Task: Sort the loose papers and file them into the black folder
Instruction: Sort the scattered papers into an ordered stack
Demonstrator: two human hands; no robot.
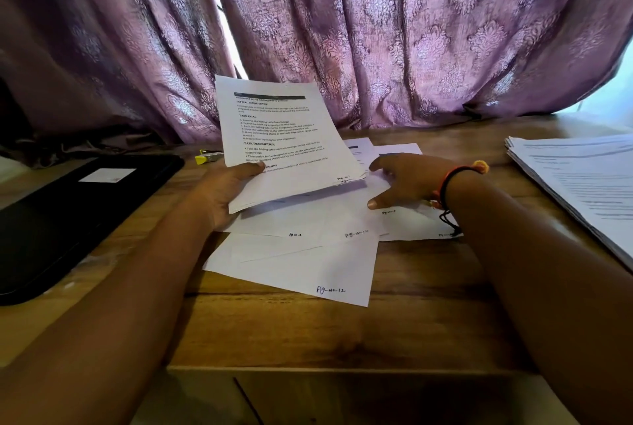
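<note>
Wooden table (428, 304), with the black folder (68, 212) lying flat at our left.
Loose papers (308, 267) overlap at the table's middle, with a taller stack (582, 184) at our right. Our left hand (222, 195) grips a thin sheaf of printed pages (281, 143) by its lower edge, tilted up. Our right hand (407, 181) rests spread on the loose papers, holding nothing.

The held sheets (284, 140) hide the fingers of the left hand (222, 198), all but the thumb, part of the yellow stapler (207, 159) just left of them, and much of the loose papers (301, 267) beneath them. Far left of them the black folder (68, 219) runs off the view's edge, as does the paper stack (582, 178) far right. The page marks (344, 179) at their lower right corner are too small to read.
</note>
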